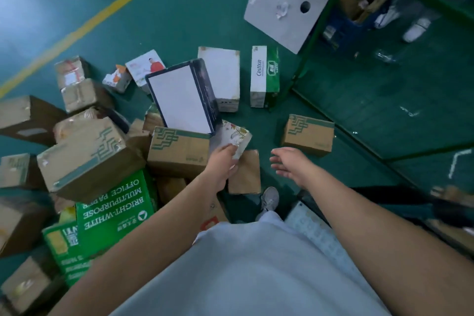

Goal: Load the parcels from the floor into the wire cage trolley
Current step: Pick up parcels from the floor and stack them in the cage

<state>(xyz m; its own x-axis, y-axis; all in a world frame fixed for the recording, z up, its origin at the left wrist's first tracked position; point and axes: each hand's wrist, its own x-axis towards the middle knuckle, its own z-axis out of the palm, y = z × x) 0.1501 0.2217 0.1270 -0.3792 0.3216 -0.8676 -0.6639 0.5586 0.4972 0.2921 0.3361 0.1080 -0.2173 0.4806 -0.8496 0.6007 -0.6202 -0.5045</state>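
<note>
The green floor [159, 7] holds many parcels, few caged; left hand [221, 161] fingers grasp a floral box [237, 136], right hand [289, 164] released

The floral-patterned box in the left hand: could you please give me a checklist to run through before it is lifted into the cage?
1. Left hand grips the floral box: ok.
2. Right hand open and free to support: ok.
3. Nothing resting on the box: not ok, the dark-edged white box leans beside or on it.
4. Green cage frame in sight to the right: ok.
5. Box weight: cannot tell.
</note>
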